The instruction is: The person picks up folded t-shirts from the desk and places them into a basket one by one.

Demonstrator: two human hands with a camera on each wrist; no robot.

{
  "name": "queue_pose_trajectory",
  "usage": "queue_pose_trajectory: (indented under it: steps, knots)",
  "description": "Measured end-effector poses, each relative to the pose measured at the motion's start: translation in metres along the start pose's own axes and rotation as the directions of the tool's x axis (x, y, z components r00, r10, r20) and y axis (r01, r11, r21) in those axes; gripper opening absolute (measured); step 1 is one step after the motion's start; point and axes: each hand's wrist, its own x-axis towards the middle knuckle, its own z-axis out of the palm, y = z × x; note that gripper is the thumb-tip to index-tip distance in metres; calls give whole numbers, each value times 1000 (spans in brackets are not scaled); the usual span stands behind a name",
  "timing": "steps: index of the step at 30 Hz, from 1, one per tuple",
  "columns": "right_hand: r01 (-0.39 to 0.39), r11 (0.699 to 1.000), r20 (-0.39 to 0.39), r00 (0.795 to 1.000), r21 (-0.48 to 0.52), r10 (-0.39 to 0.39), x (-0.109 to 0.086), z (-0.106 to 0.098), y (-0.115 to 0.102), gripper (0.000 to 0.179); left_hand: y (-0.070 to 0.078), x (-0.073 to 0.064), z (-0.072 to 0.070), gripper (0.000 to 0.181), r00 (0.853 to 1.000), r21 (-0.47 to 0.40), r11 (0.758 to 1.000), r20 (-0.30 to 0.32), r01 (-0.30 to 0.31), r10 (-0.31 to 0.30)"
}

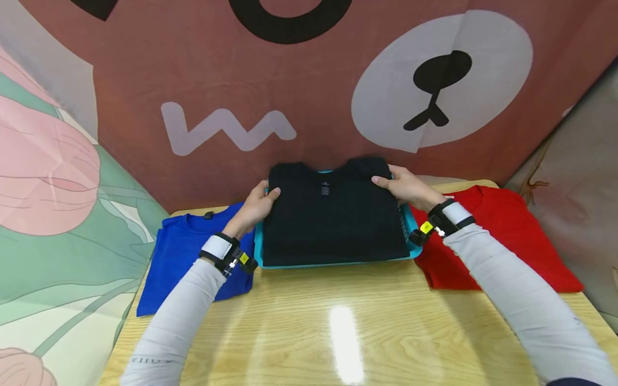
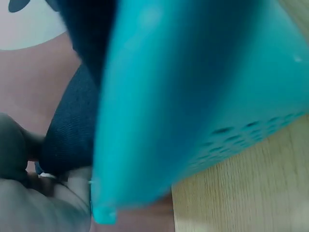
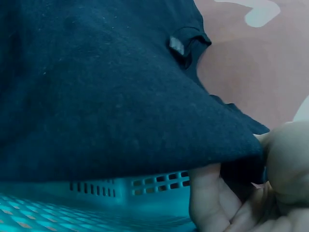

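As far as shows, both hands (image 1: 256, 208) (image 1: 409, 188) pinch the black shirt (image 1: 333, 225).

Pale sleeves (image 1: 523, 300), strapped wrists
Wrinkled cloth, dark lettering (image 1: 152, 361) on the left sleeve (image 1: 178, 316); black straps (image 1: 441, 219) with white patches (image 1: 216, 247), small black cameras (image 1: 250, 265) with yellow squares (image 1: 427, 227).

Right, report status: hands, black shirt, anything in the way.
Left hand and right hand gripping black shirt by its upper sides. Right edge above floor of turquoise basket. Blue shirt and red shirt alongside, not blocking.
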Motion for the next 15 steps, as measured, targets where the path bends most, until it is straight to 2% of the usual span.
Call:
queue_pose_trajectory:
  steps: [5, 11, 15]
  knots:
    - [1, 1000, 9, 1000, -27, 0, 2, 5, 1, 46, 0, -1, 2, 29, 1000, 77, 997, 9, -14, 14]
    - [18, 998, 32, 999, -68, -16, 3, 11, -1, 49, -4, -5, -1, 22, 1000, 225, 974, 9, -28, 26]
    - [9, 995, 49, 999, -100, -4, 2, 14, -1, 50, -7, -8, -2, 27, 999, 251, 967, 0, -38, 39]
